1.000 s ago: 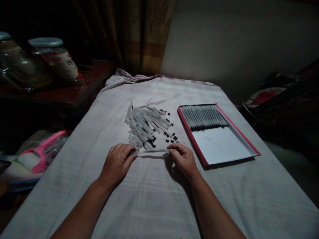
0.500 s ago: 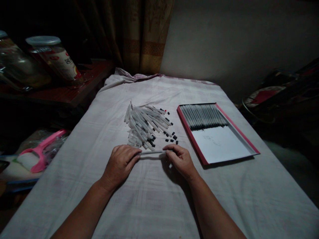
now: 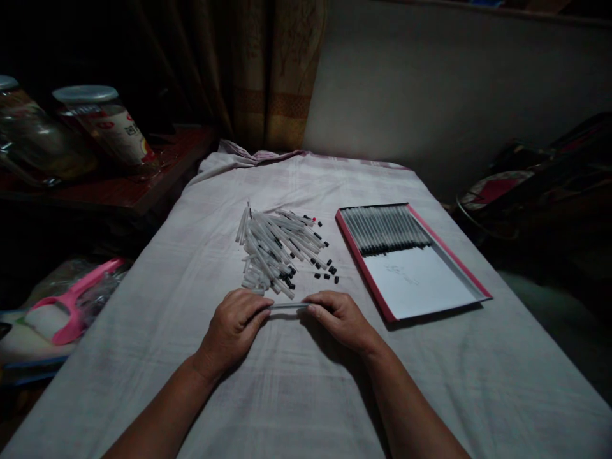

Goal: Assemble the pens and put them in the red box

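Observation:
A thin, pale pen barrel [image 3: 289, 305] lies level between my two hands. My left hand [image 3: 236, 322] pinches one end, and my right hand [image 3: 338, 319] is closed on the other; both ends are hidden by fingers. Just beyond them a loose pile of clear pen barrels [image 3: 275, 242] rests on the cloth. Small black caps [image 3: 331, 269] are scattered along its right side. Farther right, a shallow box [image 3: 365, 277] with pink-red sides holds a row of black-ended pens [image 3: 387, 228] over its white bottom.
A whitish checked cloth [image 3: 268, 395] covers the table. On the left, a dark red cabinet [image 3: 157, 185] bears a lidded jar [image 3: 112, 131] and a glass jug [image 3: 41, 140]. A pink-handled tool [image 3: 79, 299] lies below it. A curtain [image 3: 272, 70] hangs at the back.
My hands have drawn slightly closer together on the pen barrel, the right one moving inward, so less of it shows. The whole view has shifted a little. Pile and box look unchanged.

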Available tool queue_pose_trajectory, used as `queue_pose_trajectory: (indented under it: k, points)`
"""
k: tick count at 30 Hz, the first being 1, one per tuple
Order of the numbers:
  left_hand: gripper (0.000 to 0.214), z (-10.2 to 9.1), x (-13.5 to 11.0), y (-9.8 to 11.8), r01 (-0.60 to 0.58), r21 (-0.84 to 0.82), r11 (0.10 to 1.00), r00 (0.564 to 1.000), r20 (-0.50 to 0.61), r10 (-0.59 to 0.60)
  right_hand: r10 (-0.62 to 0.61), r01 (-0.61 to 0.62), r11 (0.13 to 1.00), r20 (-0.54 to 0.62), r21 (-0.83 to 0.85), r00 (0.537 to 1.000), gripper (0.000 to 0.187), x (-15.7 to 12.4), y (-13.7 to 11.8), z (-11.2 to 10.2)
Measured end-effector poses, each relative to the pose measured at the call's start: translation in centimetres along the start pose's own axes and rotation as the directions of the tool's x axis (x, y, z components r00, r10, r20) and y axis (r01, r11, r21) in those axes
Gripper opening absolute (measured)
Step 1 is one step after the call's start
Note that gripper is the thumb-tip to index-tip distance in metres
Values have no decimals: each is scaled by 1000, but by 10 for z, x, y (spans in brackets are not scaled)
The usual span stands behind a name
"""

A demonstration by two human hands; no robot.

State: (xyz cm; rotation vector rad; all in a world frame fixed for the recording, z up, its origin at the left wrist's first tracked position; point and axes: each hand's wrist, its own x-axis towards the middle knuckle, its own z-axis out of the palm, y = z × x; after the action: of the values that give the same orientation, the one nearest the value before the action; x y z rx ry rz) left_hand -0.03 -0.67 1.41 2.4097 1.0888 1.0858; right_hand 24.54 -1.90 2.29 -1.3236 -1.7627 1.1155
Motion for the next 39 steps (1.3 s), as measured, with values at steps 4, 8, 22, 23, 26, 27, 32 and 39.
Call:
queue_pose_trajectory:
  k: [4,8,22,23,26,27,32,39]
  points:
    - [11,0,-1,0,-16,17,1000,1000,12,15,-2,2,1000,8,-15,1000,25,0,-1,0]
    - [12,4,-2,-2,32,0,999,999,43,-32,-16,15,993,-7,-118,1000,23,-3,-9,-1]
    - [24,8,2,-4,162,-48,986,987,-14,-163,159,-689,694,-889,-209,430,42,47,51,-171]
    - [23,8,2,-4,167,-53,985,986,-20,-168,175,-717,661,-883,-222,435,42,53,54,-173]
    - [21,8,2,-4,175,-59,983,984,-26,-177,195,-741,618,-862,-264,469,42,66,57,-166]
    - [21,8,2,-4,174,-58,983,984,-24,-175,201,-749,600,-854,-281,481,42,69,58,-162]
    - [20,8,3,-5,173,-48,984,985,-12,-173,225,-759,524,-797,-386,560,40,79,59,-150]
    - [19,8,2,-6,171,-39,984,985,-5,-172,237,-757,456,-755,-469,611,41,79,56,-149]
